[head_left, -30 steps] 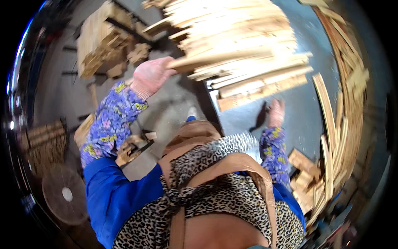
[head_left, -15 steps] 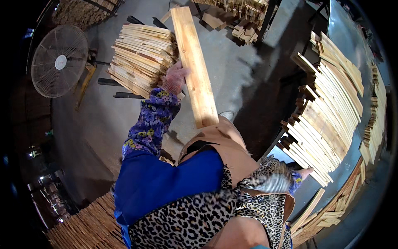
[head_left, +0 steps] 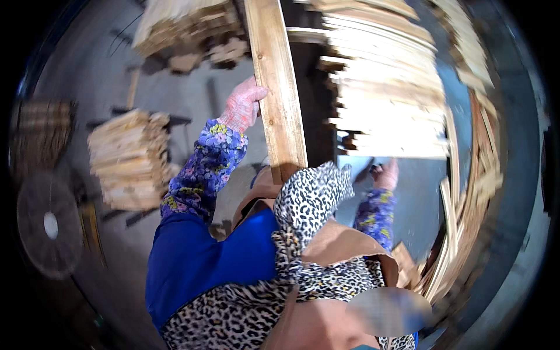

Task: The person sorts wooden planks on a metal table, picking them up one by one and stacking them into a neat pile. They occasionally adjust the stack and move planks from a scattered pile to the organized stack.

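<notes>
apron [head_left: 326, 245]: brown, over my leopard top, nearest the cam.
R hand [head_left: 386, 174]: low by my side, gloved, blurred; can't tell if fingers are open or closed, or if anything's in it.
L hand [head_left: 242, 106]: gloved, fingers wrapped on the left edge of the plank, arm raised.
plank [head_left: 279, 87]: long, pale wood, near upright, lower end at my chest, top runs out of view.
stack [head_left: 129, 157]: cut boards piled on a low rack, to my left, well apart.
fan [head_left: 49, 224]: round, at far left.
far pile [head_left: 186, 26]: more boards beyond.
R side: loose slats [head_left: 472, 192] heaped along the wall.
</notes>
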A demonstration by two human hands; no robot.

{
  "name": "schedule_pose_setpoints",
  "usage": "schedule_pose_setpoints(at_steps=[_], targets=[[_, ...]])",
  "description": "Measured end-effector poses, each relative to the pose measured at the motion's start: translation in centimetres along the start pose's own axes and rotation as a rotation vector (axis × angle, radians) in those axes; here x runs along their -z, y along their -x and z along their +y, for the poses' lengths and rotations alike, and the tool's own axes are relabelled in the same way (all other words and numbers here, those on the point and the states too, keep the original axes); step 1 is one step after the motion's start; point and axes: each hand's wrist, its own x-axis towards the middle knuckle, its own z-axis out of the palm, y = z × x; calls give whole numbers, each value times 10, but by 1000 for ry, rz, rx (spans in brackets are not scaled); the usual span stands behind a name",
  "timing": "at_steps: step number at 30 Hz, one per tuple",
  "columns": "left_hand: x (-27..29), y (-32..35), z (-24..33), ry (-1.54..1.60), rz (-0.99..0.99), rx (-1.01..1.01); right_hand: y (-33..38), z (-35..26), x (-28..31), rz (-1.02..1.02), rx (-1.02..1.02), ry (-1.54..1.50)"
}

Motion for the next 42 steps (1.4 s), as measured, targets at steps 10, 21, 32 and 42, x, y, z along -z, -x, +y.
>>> schedule_pose_setpoints(at_steps=[10,21,32,42], targets=[[-194,-61,-149,-157,-567,310,162,-129,-14,-283,-91,260],[-122,-14,-221,-1258,-690,154,-271,-192,99,-209,-124,774],[-126,-56,-232,-821,-404,906,-215,-101,97,-270,-117,904],[-142,-80,-261,-485,-757,916,67,-67,110,-311,-477,-33]])
